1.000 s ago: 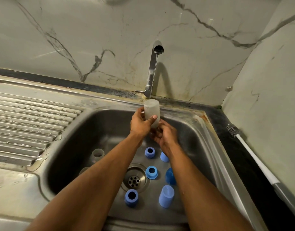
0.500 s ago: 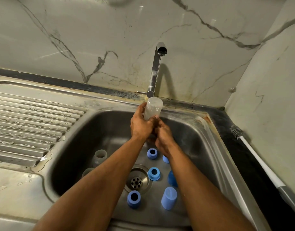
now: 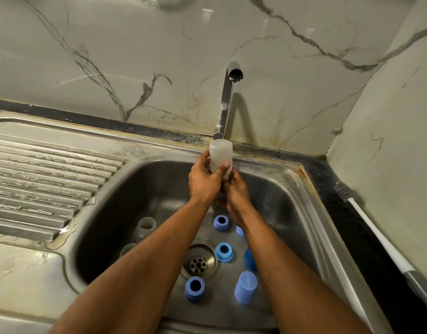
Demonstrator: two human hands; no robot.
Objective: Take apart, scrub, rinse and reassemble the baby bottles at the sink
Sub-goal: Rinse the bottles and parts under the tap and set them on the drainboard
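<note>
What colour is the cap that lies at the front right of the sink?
Light blue. The cap shows best in the head view, the only one here.

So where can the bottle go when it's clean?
The ribbed drainboard left of the sink is bare, though wet. So is the flat steel corner in front of it. The basin floor is crowded: blue rings and caps ring the drain, and clear pieces stand at its left wall.

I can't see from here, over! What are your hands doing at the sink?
Left hand grips clear bottle under tap. Right hand holds its lower end. Blue parts lie loose in sink, nothing in the way.
</note>
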